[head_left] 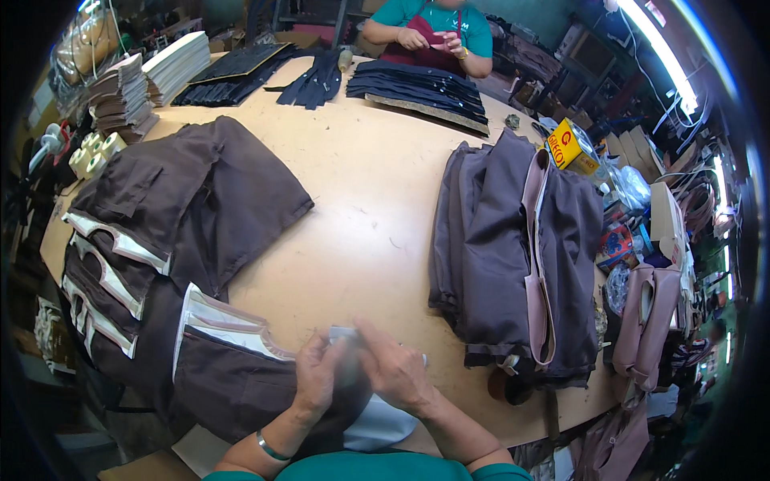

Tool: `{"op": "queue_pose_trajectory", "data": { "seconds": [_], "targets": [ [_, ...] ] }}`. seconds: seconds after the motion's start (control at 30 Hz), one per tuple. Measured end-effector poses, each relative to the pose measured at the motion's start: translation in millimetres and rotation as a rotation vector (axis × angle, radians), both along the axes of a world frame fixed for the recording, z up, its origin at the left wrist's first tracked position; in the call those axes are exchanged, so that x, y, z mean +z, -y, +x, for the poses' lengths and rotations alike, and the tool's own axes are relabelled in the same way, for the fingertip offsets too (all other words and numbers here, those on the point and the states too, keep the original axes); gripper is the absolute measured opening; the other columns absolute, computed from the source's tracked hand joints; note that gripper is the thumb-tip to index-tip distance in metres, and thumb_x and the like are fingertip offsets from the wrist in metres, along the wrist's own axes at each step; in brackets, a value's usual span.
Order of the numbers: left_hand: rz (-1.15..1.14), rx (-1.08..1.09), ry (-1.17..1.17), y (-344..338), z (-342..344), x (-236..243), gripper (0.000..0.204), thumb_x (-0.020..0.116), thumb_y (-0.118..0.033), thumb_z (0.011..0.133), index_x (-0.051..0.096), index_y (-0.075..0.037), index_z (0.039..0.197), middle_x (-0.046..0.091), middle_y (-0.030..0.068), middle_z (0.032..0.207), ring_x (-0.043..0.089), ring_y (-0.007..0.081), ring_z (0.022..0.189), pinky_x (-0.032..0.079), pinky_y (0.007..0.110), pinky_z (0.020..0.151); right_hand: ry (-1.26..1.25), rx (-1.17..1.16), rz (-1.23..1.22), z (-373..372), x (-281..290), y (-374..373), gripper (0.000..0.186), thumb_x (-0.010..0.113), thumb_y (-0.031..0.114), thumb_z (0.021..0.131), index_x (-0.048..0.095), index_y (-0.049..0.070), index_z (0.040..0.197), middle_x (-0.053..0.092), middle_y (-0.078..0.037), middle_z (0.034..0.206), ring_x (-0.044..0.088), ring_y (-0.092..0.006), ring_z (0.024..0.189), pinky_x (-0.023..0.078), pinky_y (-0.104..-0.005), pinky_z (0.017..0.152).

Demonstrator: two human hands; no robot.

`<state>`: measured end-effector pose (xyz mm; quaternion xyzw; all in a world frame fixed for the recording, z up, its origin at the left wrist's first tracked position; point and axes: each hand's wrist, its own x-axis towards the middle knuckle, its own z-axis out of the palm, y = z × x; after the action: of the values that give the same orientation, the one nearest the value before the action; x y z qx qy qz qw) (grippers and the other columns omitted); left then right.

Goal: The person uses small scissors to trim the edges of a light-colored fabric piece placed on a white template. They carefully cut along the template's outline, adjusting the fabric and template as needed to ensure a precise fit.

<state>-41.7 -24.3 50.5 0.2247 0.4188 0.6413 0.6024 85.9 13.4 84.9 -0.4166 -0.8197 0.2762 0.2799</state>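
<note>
Both hands meet low in the middle, over the near edge of the table. Between the fingertips of my left hand (317,373) is a small pale grey piece (343,332), too blurred to tell what it is. My right hand (397,375) is closed close beside it, its fingers bent; what they hold is smeared. A dark brown cloth panel (241,393) with a pink-edged, white-lined opening lies by my left wrist, and dark cloth hangs below the hands. Light grey-blue cloth (381,425) shows under my right wrist.
More brown lined panels (112,264) are heaped left. A folded brown stack (497,248) with pink trim lies right, near a yellow can (571,146). Dark strips (417,88) lie at the far edge, where a co-worker (433,40) in a teal shirt handles something small. Tape rolls (95,152) stand left.
</note>
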Motion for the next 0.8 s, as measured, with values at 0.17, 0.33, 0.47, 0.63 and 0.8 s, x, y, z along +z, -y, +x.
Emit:
{"op": "queue_pose_trajectory", "data": {
  "seconds": [0.17, 0.33, 0.47, 0.63, 0.8],
  "targets": [
    [-0.007, -0.027, -0.041, 3.7, -0.1, -4.9, 0.015, 0.049, -0.007, 0.087, 0.055, -0.001, 0.100, 0.058, 0.0003, 0.083, 0.052, 0.0036, 0.070, 0.042, 0.017, 0.060, -0.059, 0.028, 0.018, 4.7, -8.6, 2.3, 0.043, 0.054, 0.011, 0.081, 0.042, 0.005, 0.122, 0.058, -0.018, 0.097, 0.059, -0.0320, 0.083, 0.048, -0.0363, 0.068],
    [-0.031, -0.051, -0.029, 4.9, 3.9, 0.0, 0.013, 0.051, -0.008, 0.086, 0.055, -0.002, 0.097, 0.058, 0.0015, 0.086, 0.053, 0.0050, 0.075, 0.043, 0.019, 0.067, -0.041, 0.026, -0.119, 10.3, -3.7, 4.6, 0.044, 0.055, 0.009, 0.078, 0.045, 0.004, 0.121, 0.057, -0.021, 0.102, 0.058, -0.0334, 0.090, 0.048, -0.0363, 0.074],
    [-0.061, -0.070, -0.053, 7.4, 2.2, -3.2, 0.013, 0.051, -0.007, 0.085, 0.055, -0.002, 0.096, 0.058, 0.0020, 0.088, 0.053, 0.0060, 0.079, 0.043, 0.020, 0.072, -0.040, 0.050, -0.077, 12.7, -8.3, 5.6, 0.043, 0.053, 0.012, 0.082, 0.042, 0.005, 0.123, 0.057, -0.018, 0.102, 0.058, -0.0323, 0.089, 0.048, -0.0359, 0.073],
    [-0.022, -0.117, -0.129, 9.7, 0.4, -2.1, 0.015, 0.050, -0.007, 0.085, 0.053, -0.002, 0.099, 0.056, 0.0011, 0.089, 0.051, 0.0055, 0.080, 0.042, 0.019, 0.072, -0.071, 0.043, -0.088, 13.0, -9.5, 6.7, 0.042, 0.053, 0.011, 0.082, 0.043, 0.005, 0.122, 0.057, -0.019, 0.104, 0.058, -0.0324, 0.090, 0.048, -0.0362, 0.073],
    [-0.021, -0.156, -0.226, 11.0, -5.1, -1.4, 0.016, 0.049, -0.009, 0.086, 0.052, -0.002, 0.101, 0.055, 0.0004, 0.089, 0.050, 0.0045, 0.080, 0.041, 0.019, 0.073, -0.117, 0.032, -0.139, 10.5, -7.0, 7.1, 0.043, 0.055, 0.007, 0.077, 0.046, 0.003, 0.120, 0.056, -0.023, 0.104, 0.056, -0.0356, 0.093, 0.047, -0.0369, 0.077]
  ]
}}
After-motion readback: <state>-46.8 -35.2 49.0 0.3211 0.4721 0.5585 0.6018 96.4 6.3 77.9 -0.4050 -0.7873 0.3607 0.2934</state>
